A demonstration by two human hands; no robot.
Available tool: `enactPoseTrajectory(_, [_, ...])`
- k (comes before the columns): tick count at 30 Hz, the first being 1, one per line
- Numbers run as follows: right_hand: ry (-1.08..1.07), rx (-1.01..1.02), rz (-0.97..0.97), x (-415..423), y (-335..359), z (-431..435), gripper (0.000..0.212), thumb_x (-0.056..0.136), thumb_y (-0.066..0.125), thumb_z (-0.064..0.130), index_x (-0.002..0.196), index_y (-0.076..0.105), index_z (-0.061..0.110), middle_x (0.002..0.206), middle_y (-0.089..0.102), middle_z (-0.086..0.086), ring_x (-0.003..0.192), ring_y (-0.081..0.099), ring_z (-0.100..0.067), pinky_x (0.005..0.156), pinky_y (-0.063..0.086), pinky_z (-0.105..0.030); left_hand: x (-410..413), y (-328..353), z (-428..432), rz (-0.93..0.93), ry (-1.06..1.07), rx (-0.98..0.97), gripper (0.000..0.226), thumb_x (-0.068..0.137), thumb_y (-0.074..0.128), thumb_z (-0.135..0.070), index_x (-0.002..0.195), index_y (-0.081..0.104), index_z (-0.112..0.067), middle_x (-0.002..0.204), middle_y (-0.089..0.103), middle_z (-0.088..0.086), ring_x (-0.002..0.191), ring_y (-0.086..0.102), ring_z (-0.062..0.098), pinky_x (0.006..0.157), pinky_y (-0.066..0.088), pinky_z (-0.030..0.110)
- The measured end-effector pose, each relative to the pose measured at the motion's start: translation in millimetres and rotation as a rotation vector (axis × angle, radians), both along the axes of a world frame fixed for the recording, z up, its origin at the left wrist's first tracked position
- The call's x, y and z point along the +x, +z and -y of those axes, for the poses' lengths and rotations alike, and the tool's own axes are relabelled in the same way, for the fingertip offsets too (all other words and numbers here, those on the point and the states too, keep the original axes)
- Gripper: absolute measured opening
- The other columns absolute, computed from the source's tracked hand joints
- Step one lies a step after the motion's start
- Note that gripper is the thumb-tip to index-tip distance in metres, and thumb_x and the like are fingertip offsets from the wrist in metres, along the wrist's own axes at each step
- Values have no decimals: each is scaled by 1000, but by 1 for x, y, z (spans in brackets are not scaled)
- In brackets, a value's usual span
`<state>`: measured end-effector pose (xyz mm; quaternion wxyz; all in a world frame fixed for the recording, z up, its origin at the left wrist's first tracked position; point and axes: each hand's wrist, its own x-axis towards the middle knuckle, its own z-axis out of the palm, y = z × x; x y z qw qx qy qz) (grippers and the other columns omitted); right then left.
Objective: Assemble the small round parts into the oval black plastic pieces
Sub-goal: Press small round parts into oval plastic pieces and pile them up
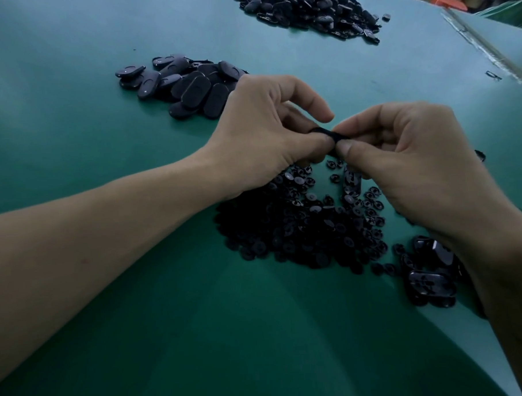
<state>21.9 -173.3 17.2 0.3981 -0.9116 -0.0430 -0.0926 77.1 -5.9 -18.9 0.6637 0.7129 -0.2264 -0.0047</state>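
Green table (102, 145) fills the view. Its edge (480, 44) runs down the R side, far back. Both hands meet over the middle. L hand (260, 132) pinches one end of a black oval (325, 132) w/ thumb & fingers. R hand (407, 161) pinches the other end, fingers curled tight. The oval is up off the table, right over the round parts (300, 226).

Prob. the step is pushing a round part into the oval; can't see if it's in yet. Next: press till it sits flat, then set it down & grab a new one.

The oval pile (189, 87) is just behind the L hand, a few ovals (430, 277) lie by the R wrist, & a big pile (305, 7) sits far back. Wide green shows on the L & near side, so there's room to move.
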Motion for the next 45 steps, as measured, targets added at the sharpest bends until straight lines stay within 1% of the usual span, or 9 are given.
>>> enactPoseTrajectory(6, [-147, -20, 27, 1, -2, 4, 35, 93, 55, -1, 106, 69, 28, 93, 73, 9, 81, 71, 0, 74, 57, -19, 8, -4, -1, -51, 149, -140, 19, 83, 71, 7, 81, 65, -11, 63, 70, 2, 59, 70, 20, 54, 54, 26])
enactPoseTrajectory(9, [-239, -180, -4, 0, -5, 11, 37, 94, 53, 3, 118, 69, 27, 105, 69, 7, 66, 59, 9, 61, 48, -13, 15, -4, -2, -142, 240, -276, 19, 91, 63, 7, 84, 64, -10, 70, 64, 4, 64, 64, 16, 61, 55, 25])
enactPoseTrajectory(15, [-233, -424, -149, 0, -11, 14, 43, 99, 55, 20, 141, 55, 29, 137, 53, -7, 124, 51, -26, 108, 38, -37, 22, -4, -2, -273, 323, -380, 32, 95, 60, 6, 125, 57, -4, 112, 52, 13, 87, 59, 18, 77, 59, 25])
enactPoseTrajectory(19, [-116, -471, -180, 1, -16, 9, 38, 104, 50, 24, 139, 56, 38, 134, 53, -1, 122, 48, -30, 113, 34, -42, 23, -6, -3, -273, 350, -296, 57, 92, 63, 4, 144, 42, -1, 127, 51, 14, 83, 63, 6, 88, 58, 31])
enactPoseTrajectory(22, [-104, -485, -102, 2, -17, 10, 34, 103, 53, 19, 131, 65, 33, 130, 59, -1, 115, 53, -26, 107, 38, -34, 22, -6, -3, -245, 361, -261, 63, 89, 65, 5, 146, 40, -1, 141, 35, 0, 102, 63, 10, 91, 58, 32])
enactPoseTrajectory(27, [-125, -476, -26, 2, -16, 12, 20, 98, 63, 25, 114, 75, 27, 101, 64, 7, 88, 58, -13, 84, 36, -21, 21, -8, -3, -186, 351, -207, 46, 87, 66, 3, 131, 57, -9, 133, 47, 1, 95, 67, 7, 86, 60, 31])
enactPoseTrajectory(31, [-138, -355, -12, 1, -17, 10, 7, 93, 71, 23, 96, 76, 26, 80, 62, 24, 78, 60, 6, 69, 37, 2, 18, -7, -2, -126, 341, -147, 20, 88, 65, 1, 95, 70, -17, 82, 67, 0, 64, 66, 9, 80, 61, 37])
enactPoseTrajectory(37, [-137, -132, -41, 4, -20, 14, 22, 84, 79, 17, 101, 72, 28, 82, 67, 8, 74, 64, -6, 77, 52, -26, 13, -6, -1, -47, 278, -95, 23, 84, 65, 2, 76, 70, -19, 71, 67, 0, 62, 63, 12, 71, 59, 33])
enactPoseTrajectory(45, [-54, -23, 189, 0, -15, -1, 20, 87, 77, 21, 83, 70, 39, 71, 71, 15, 62, 65, 1, 61, 48, -13, 4, -3, 1, 39, 150, -31, 15, 81, 78, -32, 89, 71, -22, 80, 72, 3, 74, 71, 26, 70, 60, 43])
